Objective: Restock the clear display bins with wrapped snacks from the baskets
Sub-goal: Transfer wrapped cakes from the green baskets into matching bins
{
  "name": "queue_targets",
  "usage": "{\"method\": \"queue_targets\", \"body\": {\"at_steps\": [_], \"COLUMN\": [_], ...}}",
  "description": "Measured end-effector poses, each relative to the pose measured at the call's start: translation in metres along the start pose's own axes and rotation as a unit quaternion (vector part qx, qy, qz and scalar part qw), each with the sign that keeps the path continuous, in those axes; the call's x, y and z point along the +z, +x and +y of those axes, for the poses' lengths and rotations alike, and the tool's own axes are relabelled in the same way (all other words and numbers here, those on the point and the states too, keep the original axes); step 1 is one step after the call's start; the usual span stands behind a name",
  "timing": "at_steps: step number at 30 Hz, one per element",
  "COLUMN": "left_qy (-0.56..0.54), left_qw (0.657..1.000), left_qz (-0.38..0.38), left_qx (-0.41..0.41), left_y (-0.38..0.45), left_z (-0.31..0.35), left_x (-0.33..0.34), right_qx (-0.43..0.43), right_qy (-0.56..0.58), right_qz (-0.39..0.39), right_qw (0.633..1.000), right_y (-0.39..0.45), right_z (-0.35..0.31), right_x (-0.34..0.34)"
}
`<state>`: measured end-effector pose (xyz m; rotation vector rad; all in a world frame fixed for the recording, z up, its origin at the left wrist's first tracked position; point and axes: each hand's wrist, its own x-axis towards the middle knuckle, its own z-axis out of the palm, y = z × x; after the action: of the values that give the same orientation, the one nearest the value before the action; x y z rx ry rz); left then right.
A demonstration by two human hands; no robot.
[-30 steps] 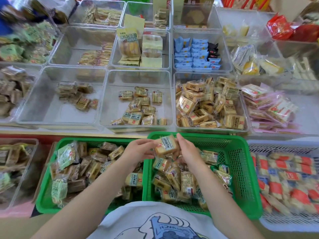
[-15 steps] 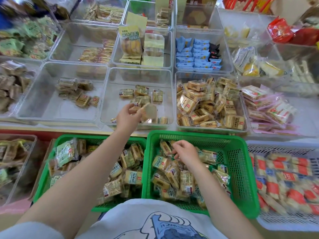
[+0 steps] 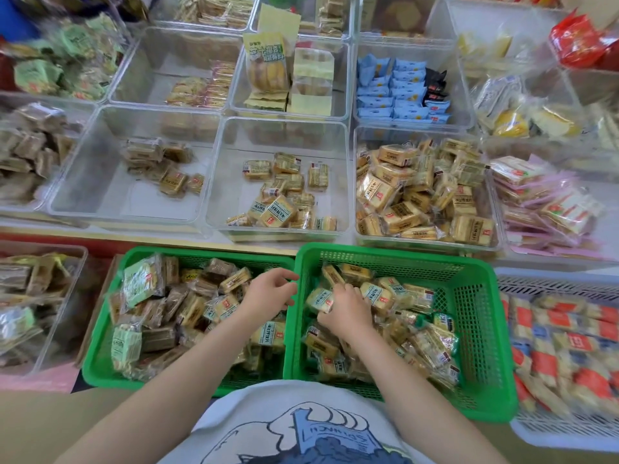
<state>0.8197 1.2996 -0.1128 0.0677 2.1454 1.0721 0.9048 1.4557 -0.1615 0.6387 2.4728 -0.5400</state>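
Two green baskets hold wrapped snacks: the left basket (image 3: pixel 100 346) with mixed brown and green packs, the right basket (image 3: pixel 485 313) with tan packs. My right hand (image 3: pixel 346 308) lies palm-down in the right basket, its fingers and thumb curled round a tan wrapped snack (image 3: pixel 318 300). My left hand (image 3: pixel 269 289) hovers over the rim between the two baskets with loosely curled fingers and holds nothing. Behind the baskets, the middle clear bin (image 3: pixel 227 155) holds several tan packs, one (image 3: pixel 278 211) lying on top near its front.
A fuller clear bin (image 3: pixel 361 135) of tan packs stands to the right of the middle one; a sparse clear bin (image 3: pixel 87 155) is to its left. More bins of snacks fill the rows behind. A white basket (image 3: pixel 552 283) of red packs sits at the right.
My left hand let go of its snack in the middle clear bin and drew back to the baskets. My right hand stayed in the right basket and closed round a pack.
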Motion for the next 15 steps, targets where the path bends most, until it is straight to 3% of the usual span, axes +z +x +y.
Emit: {"method": "queue_targets", "body": {"at_steps": [3,5,10,15], "left_qy": [-0.045,-0.102,-0.186,-0.229], "left_qw": [0.998,0.993,0.982,0.97], "left_qz": [0.052,0.055,0.013,0.073], "left_qx": [-0.013,-0.016,0.006,0.026], "left_y": [0.005,0.006,0.001,0.01], "left_z": [0.0,0.006,0.035,0.05], "left_x": [-0.002,-0.002,0.003,-0.009], "right_qx": [-0.005,-0.045,-0.165,-0.085], "right_qy": [0.205,0.275,0.281,0.32], "right_qz": [-0.006,0.023,0.075,0.1], "right_qw": [0.979,0.96,0.943,0.938], "right_y": [-0.011,-0.021,-0.029,-0.017], "right_z": [0.009,0.014,0.014,0.018], "right_x": [-0.033,-0.053,-0.073,-0.067]}}
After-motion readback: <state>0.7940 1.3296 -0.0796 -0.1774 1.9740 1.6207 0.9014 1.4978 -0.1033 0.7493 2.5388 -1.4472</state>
